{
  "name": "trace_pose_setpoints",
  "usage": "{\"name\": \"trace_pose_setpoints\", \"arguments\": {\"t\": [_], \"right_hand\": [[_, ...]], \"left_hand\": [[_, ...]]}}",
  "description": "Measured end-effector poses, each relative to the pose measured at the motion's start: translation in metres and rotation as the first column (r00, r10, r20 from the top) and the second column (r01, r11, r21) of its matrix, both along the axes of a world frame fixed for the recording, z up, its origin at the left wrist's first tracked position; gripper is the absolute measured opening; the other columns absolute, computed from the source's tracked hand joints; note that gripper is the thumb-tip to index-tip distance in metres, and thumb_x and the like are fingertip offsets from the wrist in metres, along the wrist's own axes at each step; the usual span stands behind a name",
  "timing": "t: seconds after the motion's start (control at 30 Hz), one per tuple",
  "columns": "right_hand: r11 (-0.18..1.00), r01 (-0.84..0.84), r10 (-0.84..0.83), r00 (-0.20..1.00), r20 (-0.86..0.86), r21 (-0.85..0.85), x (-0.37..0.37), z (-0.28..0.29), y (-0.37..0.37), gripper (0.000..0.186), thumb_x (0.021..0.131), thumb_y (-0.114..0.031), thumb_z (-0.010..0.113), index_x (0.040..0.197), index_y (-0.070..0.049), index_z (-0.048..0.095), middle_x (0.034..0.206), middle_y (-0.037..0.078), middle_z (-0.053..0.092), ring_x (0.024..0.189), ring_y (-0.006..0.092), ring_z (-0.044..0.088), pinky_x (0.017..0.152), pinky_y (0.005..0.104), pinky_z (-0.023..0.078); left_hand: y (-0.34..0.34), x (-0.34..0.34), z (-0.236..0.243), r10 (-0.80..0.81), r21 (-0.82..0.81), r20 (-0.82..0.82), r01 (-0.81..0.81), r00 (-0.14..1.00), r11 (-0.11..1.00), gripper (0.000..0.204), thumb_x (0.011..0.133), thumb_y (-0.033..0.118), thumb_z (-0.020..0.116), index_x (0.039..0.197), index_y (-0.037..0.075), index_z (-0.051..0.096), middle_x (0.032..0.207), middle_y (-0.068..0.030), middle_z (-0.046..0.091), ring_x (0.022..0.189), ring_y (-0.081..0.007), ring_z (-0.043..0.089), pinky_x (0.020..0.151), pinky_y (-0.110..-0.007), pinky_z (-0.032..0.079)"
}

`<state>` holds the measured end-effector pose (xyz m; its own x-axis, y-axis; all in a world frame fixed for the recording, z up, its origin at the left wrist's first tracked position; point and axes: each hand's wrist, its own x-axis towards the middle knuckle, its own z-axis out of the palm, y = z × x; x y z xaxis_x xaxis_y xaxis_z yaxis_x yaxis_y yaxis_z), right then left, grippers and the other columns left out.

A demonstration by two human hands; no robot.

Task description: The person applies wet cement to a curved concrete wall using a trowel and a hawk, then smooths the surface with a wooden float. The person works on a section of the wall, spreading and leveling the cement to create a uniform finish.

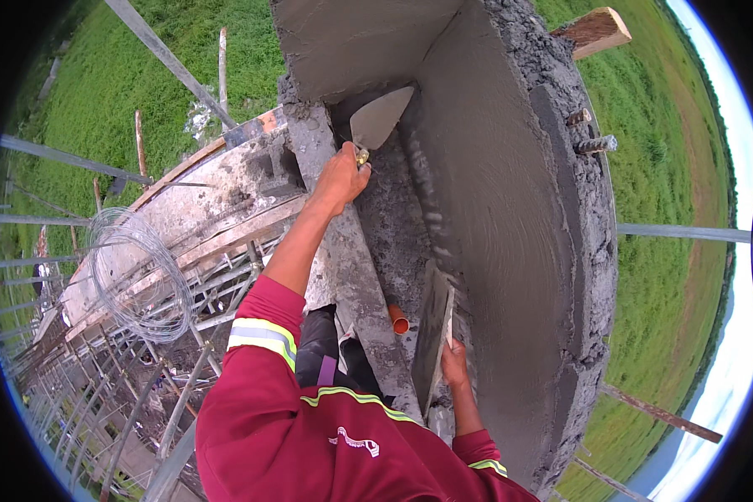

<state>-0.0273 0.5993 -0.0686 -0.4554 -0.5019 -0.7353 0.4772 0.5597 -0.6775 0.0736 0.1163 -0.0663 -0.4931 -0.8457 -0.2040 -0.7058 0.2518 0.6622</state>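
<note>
My left hand [340,177] is closed round the handle of a pointing trowel [380,118]. The trowel's grey blade lies toward the far inner corner, where two mortar-coated walls meet. Lower down, my right hand [454,363] grips a flat plasterer's board [432,333], tilted up on its edge; I cannot tell whether it is a hawk or a float. The board is beside the base of the freshly plastered wall [510,217], whose grey face shows sweeping strokes. Below the trowel runs a narrow, rough channel floor [391,209] with mortar smears.
An orange pipe end [399,321] sticks out of the channel near the board. Steel bars [596,145] and a timber stub [598,33] jut from the wall's outer side. To the left lie a wire coil [138,272] and scaffolding poles [176,397] over a drop; grass lies beyond.
</note>
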Motion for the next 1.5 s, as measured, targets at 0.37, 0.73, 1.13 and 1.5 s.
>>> {"name": "trace_pose_setpoints", "arguments": {"t": [0.37, 0.73, 1.13, 1.5], "right_hand": [[0.999, -0.02, 0.024, 0.995, 0.096, -0.042, 0.003, 0.014, -0.024, 0.033, 0.099, -0.039, 0.072, 0.093, -0.007, 0.068, 0.064, -0.004, 0.052, 0.054, 0.0062, 0.048, 0.049, 0.0257, 0.043], [0.993, -0.03, 0.037, 0.998, 0.053, -0.114, -0.004, 0.026, -0.014, 0.034, 0.099, -0.037, 0.072, 0.095, -0.004, 0.069, 0.065, -0.003, 0.055, 0.054, 0.0053, 0.049, 0.049, 0.0256, 0.044], [0.979, -0.039, 0.046, 0.999, 0.027, -0.201, 0.007, 0.037, -0.012, 0.032, 0.1, -0.035, 0.07, 0.092, -0.004, 0.068, 0.064, -0.004, 0.053, 0.053, 0.0056, 0.049, 0.048, 0.0254, 0.043], [0.986, -0.094, 0.059, 0.968, -0.243, -0.138, -0.024, 0.055, -0.021, 0.035, 0.098, -0.037, 0.071, 0.095, -0.003, 0.064, 0.061, -0.003, 0.055, 0.05, 0.0064, 0.048, 0.046, 0.0274, 0.038]], "left_hand": [[-0.091, -0.038, 0.063, -0.231, -0.4, 0.528, 0.479, 0.817, 0.781, 0.027, 0.097, 0.014, 0.058, 0.116, -0.006, 0.061, 0.103, -0.0256, 0.073, 0.097, -0.0401, 0.073, 0.084, -0.05, 0.059], [-0.085, -0.042, 0.211, -0.187, -0.431, 0.515, 0.441, 0.837, 0.787, 0.03, 0.096, 0.02, 0.062, 0.11, -0.007, 0.062, 0.1, -0.0274, 0.072, 0.1, -0.0442, 0.071, 0.087, -0.053, 0.057], [-0.062, -0.022, 0.321, -0.115, -0.528, 0.457, 0.373, 0.882, 0.762, 0.034, 0.1, 0.026, 0.059, 0.108, -0.007, 0.06, 0.099, -0.03, 0.07, 0.101, -0.0469, 0.067, 0.088, -0.055, 0.053], [0.14, 0.049, 0.094, 0.17, 0.856, -0.113, 0.009, 0.979, 0.516, 0.023, 0.101, 0.023, 0.063, 0.115, 0.005, 0.06, 0.079, -0.0009, 0.059, 0.054, -0.0094, 0.056, 0.044, -0.026, 0.047]]}}
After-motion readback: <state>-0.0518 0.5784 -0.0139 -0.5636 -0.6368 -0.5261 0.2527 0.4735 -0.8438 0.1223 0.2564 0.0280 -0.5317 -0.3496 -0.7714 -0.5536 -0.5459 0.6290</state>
